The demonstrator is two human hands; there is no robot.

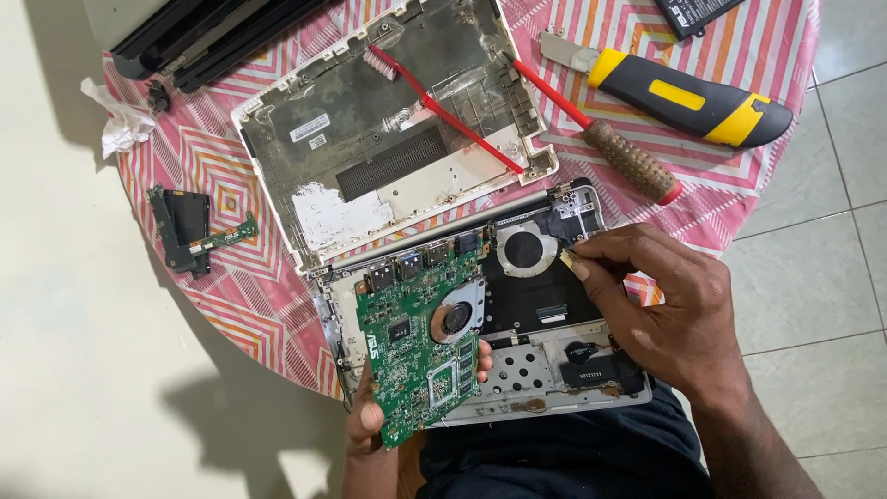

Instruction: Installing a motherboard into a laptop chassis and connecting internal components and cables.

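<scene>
Laptop teardown, well along by the look of it. My left hand [370, 420] is closed on the green motherboard [420, 346], thumb on the lower edge, fingers behind; the board is tilted up out of the open laptop base [540, 370], its top edge with the ports just over the base's upper left part. A copper fan [457, 317] sits on the board. My right hand [661, 310] pinches something small and pale at the fingertips [575, 263], near the hinge corner of the base; cannot tell if it's a cable end or a connector. So both grips are closed, one on the board, one on that small bit.

Done, as I judge it: white bottom cover [388, 139] is off and lies upside down on the desk [240, 305] above the base, a red brush [443, 111] lying in it. A small board with a black part [189, 229] lies apart to the left. Board looks loose, not fully clear of the base.

Left: speaker, black pad and metal plate are in the base yet.

Also on desk: red-handled screwdriver [610, 143], yellow and black utility knife [688, 97], crumpled tissue [120, 125].
</scene>
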